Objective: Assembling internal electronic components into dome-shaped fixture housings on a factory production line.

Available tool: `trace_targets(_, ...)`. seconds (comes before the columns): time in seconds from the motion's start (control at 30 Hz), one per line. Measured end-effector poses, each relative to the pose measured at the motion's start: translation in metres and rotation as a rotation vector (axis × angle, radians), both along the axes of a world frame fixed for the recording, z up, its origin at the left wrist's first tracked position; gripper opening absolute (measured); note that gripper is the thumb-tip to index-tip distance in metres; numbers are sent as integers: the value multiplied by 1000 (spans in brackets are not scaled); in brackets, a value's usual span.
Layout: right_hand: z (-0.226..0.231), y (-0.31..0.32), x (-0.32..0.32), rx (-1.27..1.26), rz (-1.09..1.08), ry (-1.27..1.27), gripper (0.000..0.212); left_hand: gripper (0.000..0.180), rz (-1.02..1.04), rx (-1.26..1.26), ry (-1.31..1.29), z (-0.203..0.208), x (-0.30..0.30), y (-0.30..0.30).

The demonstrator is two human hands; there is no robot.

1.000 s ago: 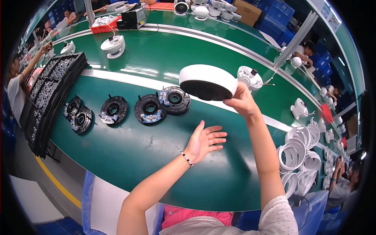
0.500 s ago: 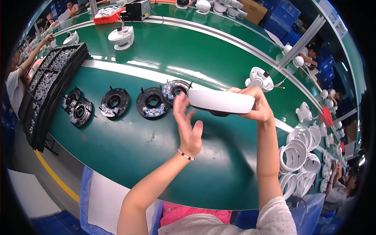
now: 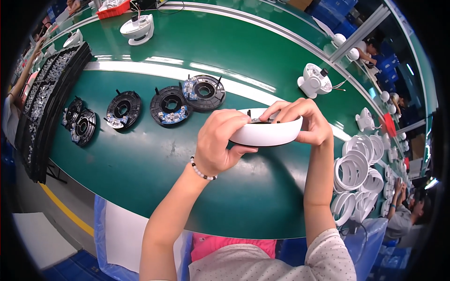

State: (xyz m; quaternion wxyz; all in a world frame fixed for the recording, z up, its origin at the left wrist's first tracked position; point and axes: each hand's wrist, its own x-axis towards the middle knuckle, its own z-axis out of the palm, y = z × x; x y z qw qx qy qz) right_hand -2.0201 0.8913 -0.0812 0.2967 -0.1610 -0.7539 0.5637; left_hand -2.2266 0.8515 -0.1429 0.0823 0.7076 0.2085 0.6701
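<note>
A round white plastic ring (image 3: 266, 134) with a black part inside it is held up over the green table. My left hand (image 3: 219, 140) grips its left side, thumb underneath and fingers over the rim. On the other side my right hand (image 3: 307, 121) holds the rim, its fingers bent over the top opening. How the black part sits inside is mostly hidden by the ring wall and my fingers. Behind my left hand lie black round discs with blue circuit boards, the nearest being one disc (image 3: 205, 92) overlapping another disc (image 3: 169, 106).
A stack of white rings (image 3: 352, 171) lies at the right. Left stand another black disc (image 3: 123, 110) and a black tray of small parts (image 3: 49, 100). White housings, one at right (image 3: 315, 81) and one at far left (image 3: 137, 30), stand on the green belt (image 3: 220, 42). Other people work nearby.
My left hand has gone from open beside the ring to gripping its left side. The ring has tipped, so its top opening shows, and my right fingers now reach over the rim.
</note>
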Motion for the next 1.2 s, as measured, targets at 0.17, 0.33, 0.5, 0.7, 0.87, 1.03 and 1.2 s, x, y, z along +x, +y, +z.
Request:
trace_targets(0.17,-9,6,9,26,48,39,27,43,-45,-39,3,-2,8,-5)
trace_targets(0.33,12,-13,5,288,-143,-129,50,41,-54,-71,47,-7,12,-4)
trace_targets(0.5,8,-30,-12,400,-402,-295,38,39,-42,-148,34,0,10,-5)
trace_targets(0.7,-27,-32,2,-80,-424,70,43,57,-94,-289,-215,3,13,-9)
trace_targets(0.87,-51,-18,22,-204,-313,218,48,34,-66,-218,29,2,11,-10)
trace_targets(1.03,-65,-15,21,-272,-281,275,52,24,-119,-179,97,0,14,-12)
trace_targets(1.2,-53,-17,14,-322,-302,275,45,27,-36,-200,79,-7,12,-6)
